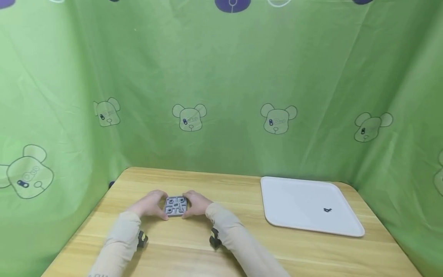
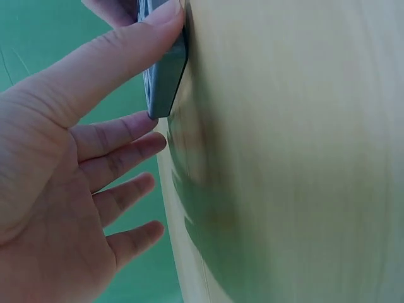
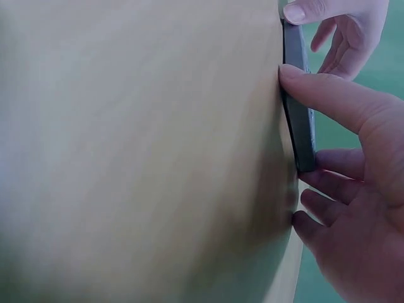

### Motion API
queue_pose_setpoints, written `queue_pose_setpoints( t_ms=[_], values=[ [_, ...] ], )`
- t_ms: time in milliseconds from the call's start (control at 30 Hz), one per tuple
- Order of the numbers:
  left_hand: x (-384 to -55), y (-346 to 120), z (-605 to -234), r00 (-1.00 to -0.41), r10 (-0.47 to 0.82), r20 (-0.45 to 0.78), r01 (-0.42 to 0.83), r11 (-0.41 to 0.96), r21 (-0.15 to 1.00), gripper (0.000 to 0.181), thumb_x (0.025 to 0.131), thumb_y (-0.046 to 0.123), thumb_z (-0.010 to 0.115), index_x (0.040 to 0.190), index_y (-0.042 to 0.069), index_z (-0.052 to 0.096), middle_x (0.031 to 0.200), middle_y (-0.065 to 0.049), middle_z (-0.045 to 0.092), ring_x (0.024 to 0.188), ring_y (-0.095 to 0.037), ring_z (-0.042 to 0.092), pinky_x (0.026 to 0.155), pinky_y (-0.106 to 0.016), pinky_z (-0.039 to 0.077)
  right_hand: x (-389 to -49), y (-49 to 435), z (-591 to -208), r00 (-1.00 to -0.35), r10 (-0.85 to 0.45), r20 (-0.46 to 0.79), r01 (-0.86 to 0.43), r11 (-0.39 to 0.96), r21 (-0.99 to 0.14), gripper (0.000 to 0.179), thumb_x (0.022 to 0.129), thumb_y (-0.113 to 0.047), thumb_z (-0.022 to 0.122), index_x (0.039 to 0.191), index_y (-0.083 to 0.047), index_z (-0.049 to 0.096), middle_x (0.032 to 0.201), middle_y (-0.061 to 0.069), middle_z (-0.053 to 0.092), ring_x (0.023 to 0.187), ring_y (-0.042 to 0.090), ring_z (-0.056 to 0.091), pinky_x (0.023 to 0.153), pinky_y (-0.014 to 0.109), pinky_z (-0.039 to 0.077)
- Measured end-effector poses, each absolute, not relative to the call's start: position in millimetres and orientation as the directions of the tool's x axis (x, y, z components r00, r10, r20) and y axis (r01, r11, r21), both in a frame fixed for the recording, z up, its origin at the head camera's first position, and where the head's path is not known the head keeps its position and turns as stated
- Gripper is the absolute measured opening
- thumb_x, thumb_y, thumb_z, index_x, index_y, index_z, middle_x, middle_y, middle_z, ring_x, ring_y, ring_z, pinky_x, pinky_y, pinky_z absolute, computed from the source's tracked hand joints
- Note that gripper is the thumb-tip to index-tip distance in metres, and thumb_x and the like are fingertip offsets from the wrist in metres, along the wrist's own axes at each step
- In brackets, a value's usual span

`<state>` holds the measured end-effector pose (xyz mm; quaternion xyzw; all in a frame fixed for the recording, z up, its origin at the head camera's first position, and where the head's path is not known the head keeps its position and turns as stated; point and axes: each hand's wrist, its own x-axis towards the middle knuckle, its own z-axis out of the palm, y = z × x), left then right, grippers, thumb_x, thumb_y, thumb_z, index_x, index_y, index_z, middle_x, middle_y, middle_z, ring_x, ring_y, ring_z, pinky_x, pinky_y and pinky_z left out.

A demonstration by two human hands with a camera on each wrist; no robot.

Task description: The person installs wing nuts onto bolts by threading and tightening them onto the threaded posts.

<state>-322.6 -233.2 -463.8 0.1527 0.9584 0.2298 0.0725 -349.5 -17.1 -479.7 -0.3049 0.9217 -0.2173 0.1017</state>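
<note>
A flat square grey block point(image 1: 175, 206) with round holes and grooves on its upper face lies on the wooden table, left of the middle. My left hand point(image 1: 152, 204) grips its left side, thumb at the near corner and fingers at the far one. On the opposite side my right hand point(image 1: 196, 203) holds it the same way. In the left wrist view, the thumb presses the dark side edge of the block point(image 2: 167, 79), with the index fingertip at its corner. The right wrist view has the right thumb against that edge of the block point(image 3: 299, 126).
A white tray point(image 1: 297, 204) stands on the right part of the table point(image 1: 194, 256). Small black pieces point(image 1: 327, 210) lie in it. Green curtains point(image 1: 235, 150) with bear-head prints close off the back and both sides.
</note>
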Motion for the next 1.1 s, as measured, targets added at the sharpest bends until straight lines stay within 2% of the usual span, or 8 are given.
queue_pose_setpoints(
  t_ms=[333,567,1100],
  values=[
    [-321.9,-199.9,-465.6,-0.931,0.359,-0.064,0.29,0.835,0.467,0.085,0.058,0.027,0.091,0.127,-0.006,0.055,0.129,-0.022,0.059,0.122,-0.037,0.053,0.111,-0.053,0.04,-343.5,21.5,-479.2,-0.797,-0.601,-0.059,-0.498,0.709,-0.5,0.09,0.071,-0.029,0.085,0.143,0.002,0.041,0.144,0.015,0.049,0.132,0.028,0.048,0.116,0.039,0.038],
    [-318.4,-166.4,-467.9,-0.919,0.387,-0.073,0.297,0.803,0.516,0.085,0.058,0.026,0.091,0.128,-0.006,0.054,0.13,-0.02,0.058,0.123,-0.035,0.052,0.112,-0.05,0.04,-335.8,59.5,-481.8,-0.807,-0.587,-0.063,-0.474,0.708,-0.524,0.09,0.069,-0.028,0.085,0.142,0.002,0.042,0.144,0.017,0.048,0.133,0.032,0.048,0.116,0.044,0.037],
    [-310.5,-93.3,-472.0,-0.874,0.48,-0.077,0.338,0.714,0.612,0.085,0.061,0.022,0.089,0.131,-0.005,0.05,0.134,-0.022,0.054,0.127,-0.038,0.05,0.114,-0.052,0.037,-306.8,138.3,-481.9,-0.873,-0.487,-0.035,-0.383,0.727,-0.571,0.09,0.065,-0.024,0.086,0.14,0.005,0.044,0.142,0.023,0.049,0.131,0.04,0.047,0.114,0.054,0.037]
  ],
)
